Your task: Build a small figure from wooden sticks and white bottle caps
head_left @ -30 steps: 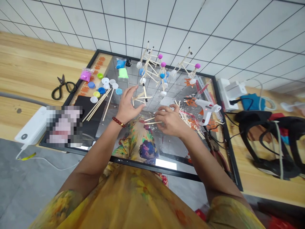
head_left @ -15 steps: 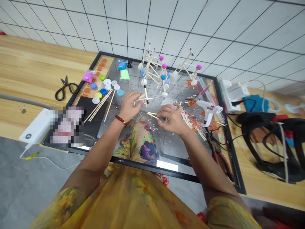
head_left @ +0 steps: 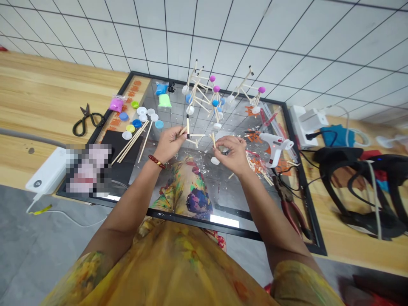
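Observation:
My left hand [head_left: 169,143] pinches a small frame of thin wooden sticks [head_left: 191,135], with one dark-tipped stick standing upright from it. My right hand [head_left: 232,155] holds a short wooden stick [head_left: 213,140] upright between finger and thumb, close to that frame. Just below these fingers, a white bottle cap [head_left: 215,160] lies on the mirrored board [head_left: 178,187]. Beyond both hands stand taller stick models [head_left: 198,91] with white, blue and pink ends, and a further model [head_left: 245,88] stands to their right.
A white hot glue gun [head_left: 274,146] and a heap of stick scraps [head_left: 259,165] lie to the right, with red-handled pliers [head_left: 290,216] near the board's edge. To the left are coloured bottle caps [head_left: 137,123], loose sticks [head_left: 130,136] on a black pad [head_left: 110,146], clay packets [head_left: 165,100] and scissors [head_left: 86,122].
My hands have moved closer together and farther from me. The right hand's short sticks, held low earlier, have given way to one stick held upright. The left hand now lifts the small frame.

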Demonstrator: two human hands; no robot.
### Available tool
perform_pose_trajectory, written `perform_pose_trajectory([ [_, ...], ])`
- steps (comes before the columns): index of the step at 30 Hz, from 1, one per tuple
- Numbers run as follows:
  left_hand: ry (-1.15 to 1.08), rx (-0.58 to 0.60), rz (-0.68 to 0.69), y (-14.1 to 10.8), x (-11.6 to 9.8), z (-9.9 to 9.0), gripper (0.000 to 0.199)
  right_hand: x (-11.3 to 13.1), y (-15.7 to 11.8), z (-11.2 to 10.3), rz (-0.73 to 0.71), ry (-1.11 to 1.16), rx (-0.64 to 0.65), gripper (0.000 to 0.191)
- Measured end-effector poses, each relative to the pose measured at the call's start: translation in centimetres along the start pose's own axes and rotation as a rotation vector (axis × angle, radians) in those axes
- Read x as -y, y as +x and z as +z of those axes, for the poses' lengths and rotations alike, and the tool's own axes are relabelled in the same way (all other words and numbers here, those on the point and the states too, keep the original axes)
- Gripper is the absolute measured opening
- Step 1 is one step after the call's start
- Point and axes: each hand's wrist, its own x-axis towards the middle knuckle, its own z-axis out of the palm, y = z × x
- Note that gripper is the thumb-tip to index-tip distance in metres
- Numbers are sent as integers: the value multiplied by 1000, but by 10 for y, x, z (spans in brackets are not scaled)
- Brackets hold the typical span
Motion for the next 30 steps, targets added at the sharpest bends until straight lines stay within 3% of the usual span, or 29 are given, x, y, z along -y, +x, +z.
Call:
perform_pose_trajectory([
  [9,-33,2,22,-1,1,5,14,-2,5,9,-21,53,-77,11],
  [30,-83,-32,47,-1,-4,2,16,2,13,7,-2,110,-4,9],
])
